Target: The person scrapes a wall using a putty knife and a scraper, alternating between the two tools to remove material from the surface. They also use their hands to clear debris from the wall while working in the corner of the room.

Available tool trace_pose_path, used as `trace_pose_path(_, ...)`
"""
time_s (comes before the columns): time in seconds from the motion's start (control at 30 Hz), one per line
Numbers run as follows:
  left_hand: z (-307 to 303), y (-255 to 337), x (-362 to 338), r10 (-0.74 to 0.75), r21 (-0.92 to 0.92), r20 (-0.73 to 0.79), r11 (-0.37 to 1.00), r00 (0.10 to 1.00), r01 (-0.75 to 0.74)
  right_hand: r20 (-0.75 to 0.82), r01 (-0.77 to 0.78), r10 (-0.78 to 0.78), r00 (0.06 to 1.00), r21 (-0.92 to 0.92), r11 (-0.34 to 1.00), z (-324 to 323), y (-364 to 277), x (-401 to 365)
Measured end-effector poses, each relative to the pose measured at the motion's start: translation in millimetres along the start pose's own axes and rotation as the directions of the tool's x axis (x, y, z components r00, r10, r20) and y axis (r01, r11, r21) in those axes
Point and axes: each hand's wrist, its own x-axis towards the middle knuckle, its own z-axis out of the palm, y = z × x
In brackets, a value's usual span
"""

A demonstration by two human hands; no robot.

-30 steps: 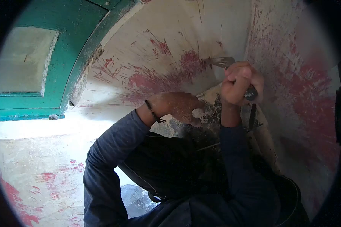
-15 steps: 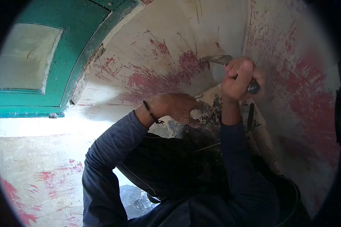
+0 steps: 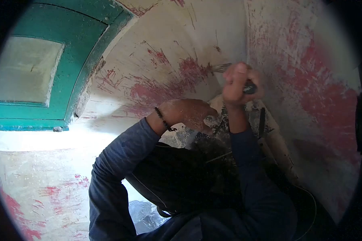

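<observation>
My right hand [image 3: 242,83] is wrapped around the dark handle of a scraper [image 3: 220,68]. Its metal blade points left, the tip right at the edge of a red paint patch [image 3: 192,69] on the pale wall. Lower and to the left, my left hand [image 3: 192,114] is bent at the wrist, dusty, thumb and fingers apart with nothing between them. A dark beaded bracelet [image 3: 161,116] circles the left wrist. Beneath both hands lies a dark, debris-speckled surface [image 3: 217,134].
A green door [image 3: 78,56] with a pale panel fills the upper left. The right-hand wall [image 3: 326,100] carries more scratched red paint and meets the middle wall in a corner. A dark narrow bar [image 3: 262,122] stands beside my right forearm. Crumpled clear plastic [image 3: 145,215] lies below.
The walls and green door have shifted left in view. My right hand and scraper appear further left, with the blade seen more edge-on. My left hand keeps nearly the same pose.
</observation>
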Motion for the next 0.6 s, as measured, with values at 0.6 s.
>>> trace_pose_path(0.6, -3.2, -23.9, -2.1, -0.019, -0.123, 0.083, 0.992, 0.996, 0.029, 0.05, 0.028, -0.027, 0.998, -0.029, 0.999, 18.5, -11.7, 19.3)
